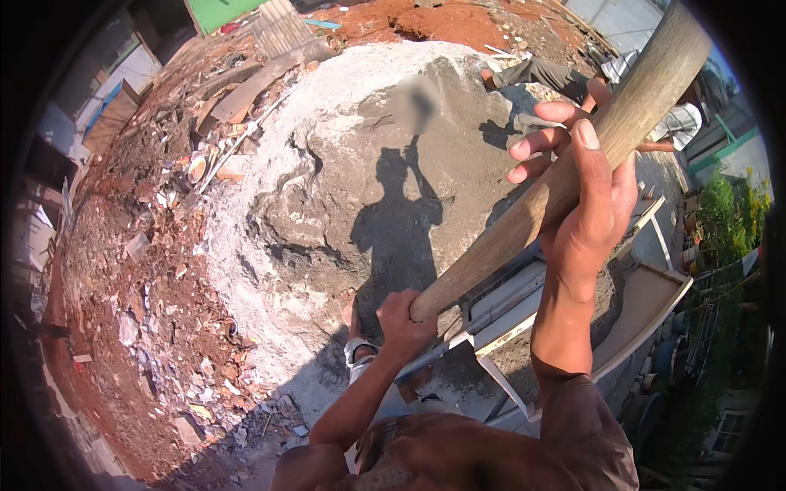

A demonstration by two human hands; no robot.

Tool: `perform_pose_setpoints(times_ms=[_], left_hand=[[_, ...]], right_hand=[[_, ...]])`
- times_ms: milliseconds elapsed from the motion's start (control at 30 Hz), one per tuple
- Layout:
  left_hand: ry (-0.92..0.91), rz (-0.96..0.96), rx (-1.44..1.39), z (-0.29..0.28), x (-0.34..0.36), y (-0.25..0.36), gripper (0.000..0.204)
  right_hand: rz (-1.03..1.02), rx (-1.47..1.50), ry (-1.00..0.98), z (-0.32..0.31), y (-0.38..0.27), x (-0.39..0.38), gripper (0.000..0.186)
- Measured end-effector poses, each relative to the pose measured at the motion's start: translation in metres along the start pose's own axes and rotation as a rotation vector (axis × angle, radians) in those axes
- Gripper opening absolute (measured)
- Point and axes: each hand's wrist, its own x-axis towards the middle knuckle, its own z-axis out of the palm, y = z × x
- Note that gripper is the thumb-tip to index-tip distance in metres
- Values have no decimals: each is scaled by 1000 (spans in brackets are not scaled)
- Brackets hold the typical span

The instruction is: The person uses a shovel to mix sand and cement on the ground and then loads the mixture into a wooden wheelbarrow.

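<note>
A thick wooden tool handle [524,214] slants from low centre up past the upper right edge, so the tool's head is out of view. My left hand [404,326] is closed around its lower end. Higher up, my right hand [591,184] holds it loosely, the thumb on one side and the fingers partly spread on the other. Below the handle lies a broad patch of wet grey mortar mix [327,213], ringed with pale dry powder [233,270]. My shadow [399,217] falls across the mix, one arm raised.
Another person [540,74] is bent over at the upper right, partly behind the handle. Pale-edged wooden frames or trays [643,315] stand close on my right. Rubble and litter [155,286] cover the reddish ground at left. Plants [725,209] grow at far right.
</note>
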Motion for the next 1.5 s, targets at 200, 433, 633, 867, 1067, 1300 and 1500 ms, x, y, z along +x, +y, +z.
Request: perform_pose_setpoints(times_ms=[200,433,633,867,1067,1300,1500], left_hand=[[-23,-44,100,-4,209,-81,25],[-373,-924,440,-74,119,-357,51],[-608,-1277,464,-133,18,-373,61],[-854,-959,486,-121,162,-266,54],[-1191,-760,563,-185,160,-132,56],[-1647,-327,832,-184,134,68,57],[-1799,53,813,-136,97,214,54]], right_hand=[[222,-96,187,138,201,15,36],[933,-464,-117,293,502,-192,45],[1397,-484,-531,316,588,-389,48],[1798,105,-191,267,541,-254,25],[1766,597,358,194,432,-271,26],[1756,793,932,19,403,-413,22],[1639,756,1238,-64,259,-512,11]])
